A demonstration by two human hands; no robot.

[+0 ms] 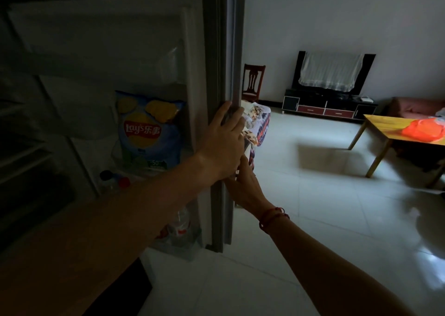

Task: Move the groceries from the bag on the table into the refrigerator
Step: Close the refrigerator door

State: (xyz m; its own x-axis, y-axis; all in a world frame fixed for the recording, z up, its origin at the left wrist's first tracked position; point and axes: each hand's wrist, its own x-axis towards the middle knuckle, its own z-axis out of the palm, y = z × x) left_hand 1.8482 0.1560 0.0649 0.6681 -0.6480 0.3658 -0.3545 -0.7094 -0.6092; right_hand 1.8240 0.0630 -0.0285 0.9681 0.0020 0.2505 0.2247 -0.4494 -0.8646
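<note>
Both hands are on the free edge of the open refrigerator door (226,99). The left hand (224,142) lies over the edge with its fingers (234,120) curled round it, holding the door. The right hand (248,185) sits just below on the same edge; whether its fingers grip or only press cannot be told.

Task items: a chip bag (150,132) stands upright in the door shelf, with bottle caps (115,179) just beside its base and a clear bottle (180,224) in the rack below. The orange grocery bag (425,129) lies on the yellow tabletop (380,125), well apart from the refrigerator; its contents cannot be seen.

Risks, as judged: a hard swing could tip the tall, light chip bag out of its shelf or rattle the bottles. Fingers wrapped round the edge could be pinched at the seal if the door closes.

Surroundings: a patterned cloth-covered object (258,123) stands just behind the door edge and may limit further opening. A wooden chair (254,82) and a TV stand (330,107) stand beyond; the tiled floor (313,219) toward the tabletop shows nothing in the way.
</note>
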